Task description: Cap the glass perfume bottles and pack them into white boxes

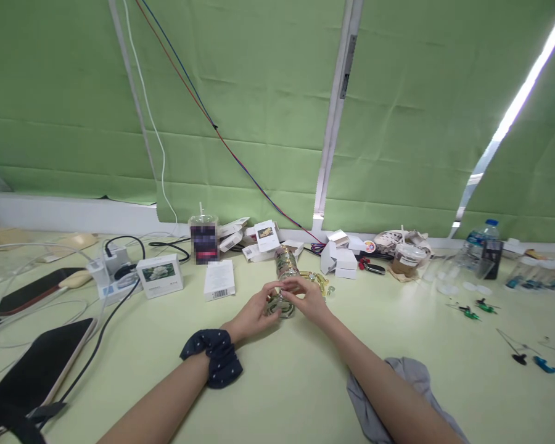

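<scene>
A shiny object (287, 262), with a rounded, mirror-like near end, is on the surface (277, 382) at about the middle of the scene. Its details are too small to identify.

The left hand (258, 308) is at the left side of the near end, thumb and fingers curved with a moderate gap between them. The right hand (309, 297) reaches over from the right, with thumb and fingertips drawn narrow. The fingertips of both hands meet or nearly meet above the near end; whether either holds a small part cannot be told.

Small gold-coloured pieces (321, 283) lie just right of the object, beyond the right hand. A dark spotted hair tie (215, 357) is on the left wrist. A grey cloth (363, 401) shows at the right forearm.

On the far side, a white box with a yellow picture (267, 236) rests among other cartons, and further white boxes (340, 258) are piled to the right. A flat white box (219, 280) and a flower-printed box (160, 275) are to the left, near a cup with a straw (204, 243), its front blurred.

Far right: a cup of brown drink (406, 260) and a blue-capped bottle (491, 231). Small green items (470, 313) lie nearer on the right. At the left edge are a power strip (113, 291), cables and a dark flat device (41, 364). Green blinds (259, 123) hang behind.
</scene>
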Demonstrator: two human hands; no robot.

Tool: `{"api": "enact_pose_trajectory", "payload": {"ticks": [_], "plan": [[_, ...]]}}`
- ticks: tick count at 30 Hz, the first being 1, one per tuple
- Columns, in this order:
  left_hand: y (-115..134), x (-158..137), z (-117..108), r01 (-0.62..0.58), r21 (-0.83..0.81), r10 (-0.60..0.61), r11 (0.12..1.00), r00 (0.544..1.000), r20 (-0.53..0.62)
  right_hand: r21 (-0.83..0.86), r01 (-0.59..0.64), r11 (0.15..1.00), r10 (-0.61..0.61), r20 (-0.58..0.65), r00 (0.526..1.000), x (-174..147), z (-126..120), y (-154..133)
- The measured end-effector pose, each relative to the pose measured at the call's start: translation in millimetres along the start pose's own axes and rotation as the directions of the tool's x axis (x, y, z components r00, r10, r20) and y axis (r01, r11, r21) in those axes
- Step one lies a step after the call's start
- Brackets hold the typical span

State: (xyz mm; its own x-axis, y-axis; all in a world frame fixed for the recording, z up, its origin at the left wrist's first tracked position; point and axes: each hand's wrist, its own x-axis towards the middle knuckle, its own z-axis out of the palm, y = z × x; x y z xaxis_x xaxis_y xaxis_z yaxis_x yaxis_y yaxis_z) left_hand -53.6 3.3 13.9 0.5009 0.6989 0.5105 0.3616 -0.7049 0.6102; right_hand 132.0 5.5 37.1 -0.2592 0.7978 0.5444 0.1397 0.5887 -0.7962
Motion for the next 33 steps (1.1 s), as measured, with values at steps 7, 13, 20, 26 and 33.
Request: {"api": "enact_pose_trajectory", "payload": {"ticks": [7,13,20,26,33], "plan": [[2,2,-1,-0.042,0.035,0.041,0.999,0.998,0.039,0.01,-0.024,1.0,0.023,0.014,1.0,1,-2,3],[1,4,0,-0.013,-0.012,0.013,1.0,1.0,0.016,-0.002,0.003,1.0,-0.003,-0.02,1.0,1,2,5],[-3,4,0,0.021,0.024,-0.021,0.999,1.0,0.005,-0.065,-0.026,0.998,0.018,-0.118,0.993,10,-18,5],[-5,5,1,0.034,0.062,-0.034,0.998,0.999,-0.004,-0.613,-0.386,0.69,0.263,-0.284,0.922,20,-80,9],[-5,4,0,0.046,0.03,-0.046,0.998,0.999,0.002,-0.718,-0.121,0.685,0.378,0.209,0.902,14,-92,9]]}}
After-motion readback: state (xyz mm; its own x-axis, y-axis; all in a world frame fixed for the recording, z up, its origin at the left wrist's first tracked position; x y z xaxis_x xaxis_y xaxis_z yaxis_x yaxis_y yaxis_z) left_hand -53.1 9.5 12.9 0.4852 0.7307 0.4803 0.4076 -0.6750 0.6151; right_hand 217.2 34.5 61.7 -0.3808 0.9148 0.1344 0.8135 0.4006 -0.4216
